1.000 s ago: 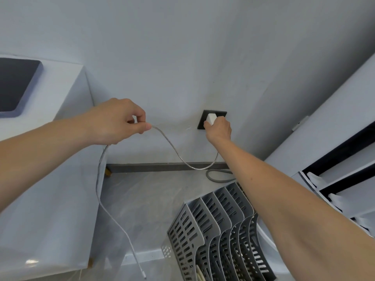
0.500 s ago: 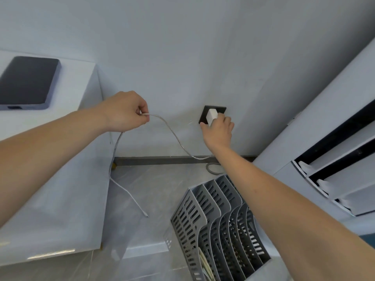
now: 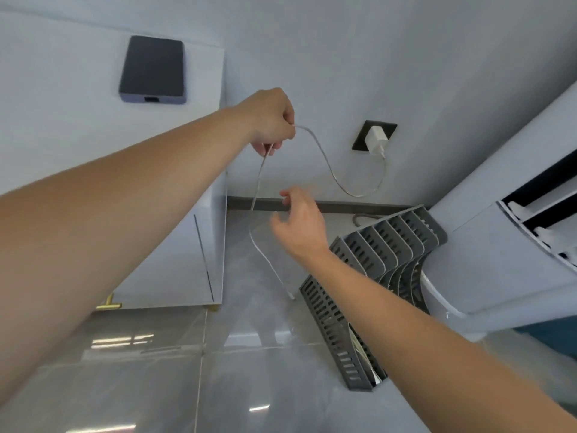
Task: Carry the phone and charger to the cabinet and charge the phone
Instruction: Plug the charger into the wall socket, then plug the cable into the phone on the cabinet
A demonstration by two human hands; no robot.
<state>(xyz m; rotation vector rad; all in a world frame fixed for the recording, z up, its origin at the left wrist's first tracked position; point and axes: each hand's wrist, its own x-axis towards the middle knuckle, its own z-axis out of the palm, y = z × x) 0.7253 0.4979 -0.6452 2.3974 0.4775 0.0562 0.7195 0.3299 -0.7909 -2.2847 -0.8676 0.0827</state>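
Note:
A dark phone (image 3: pixel 152 70) lies flat on top of the white cabinet (image 3: pixel 78 98) at the upper left. The white charger plug (image 3: pixel 377 140) sits in the black wall socket (image 3: pixel 362 135). Its white cable (image 3: pixel 334 176) loops down from the plug and up into my left hand (image 3: pixel 271 118), which is closed on it. From there the cable hangs down, and its free end (image 3: pixel 291 297) dangles near the floor. My right hand (image 3: pixel 298 225) is open with spread fingers, right beside the hanging cable and below my left hand.
A grey slotted file rack (image 3: pixel 374 276) stands on the glossy grey floor to the right, close under my right arm. A white appliance with dark slots (image 3: pixel 515 214) fills the right side. A dark baseboard (image 3: pixel 343 207) runs along the wall.
My right hand has let go of the plug, now seated in the socket, and drawn back to the hanging cable. My view has shifted, bringing the phone fully into view.

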